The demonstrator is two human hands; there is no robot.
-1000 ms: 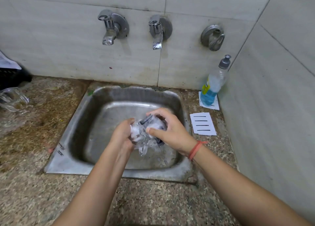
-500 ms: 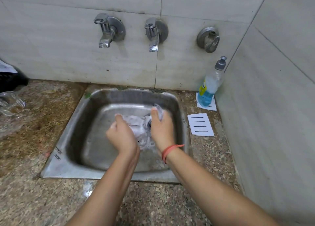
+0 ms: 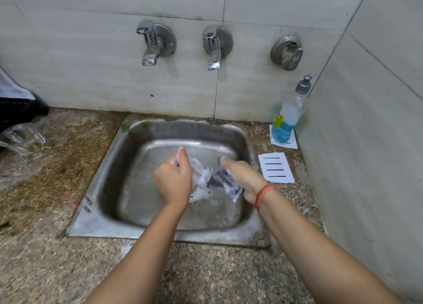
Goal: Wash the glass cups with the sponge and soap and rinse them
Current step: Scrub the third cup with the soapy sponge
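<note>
Over the steel sink [image 3: 107, 180] my left hand [image 3: 174, 180] grips a soapy glass cup [image 3: 199, 173], most of it hidden behind the fingers. My right hand [image 3: 246, 177], with a red band at the wrist, grips a dark foamy sponge [image 3: 223, 182] and holds it against the cup's right side. Both are blurred. A second glass cup [image 3: 21, 138] lies on the counter at the far left. The soap bottle [image 3: 289, 113], with blue liquid in it, stands in the back right corner.
Two taps [image 3: 150, 44] [image 3: 214, 46] and a valve [image 3: 287, 53] project from the tiled wall above the sink; no water runs. White cards [image 3: 275, 167] lie right of the sink. A black basket [image 3: 18, 111] sits at the far left. The side wall stands close on the right.
Both hands have moved from the sink's front toward its middle. The right hand has come off the top of the cup and now holds the sponge at the cup's right side.
</note>
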